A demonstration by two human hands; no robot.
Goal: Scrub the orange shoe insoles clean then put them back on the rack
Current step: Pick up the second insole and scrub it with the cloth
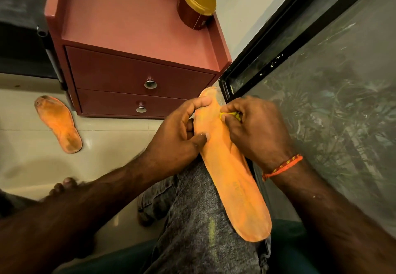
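Note:
An orange insole [231, 179] lies lengthwise along my grey-trousered right leg, toe end pointing away from me. My left hand [177, 132] grips its left edge near the toe, thumb on top. My right hand [255, 130] presses a small yellow scrubbing piece [230, 114] against the insole's upper right side, fingers curled round it. A second orange insole [58, 123], dirty and dark at toe and heel, lies on the pale floor to the left.
A reddish-brown two-drawer cabinet [137, 76] stands just ahead, with a yellow-rimmed tub [198, 1] on its top. A black-framed glass pane [321, 81] runs along the right. A dark rack frame [49, 48] sits left of the cabinet. My bare foot [64, 184] rests on the floor.

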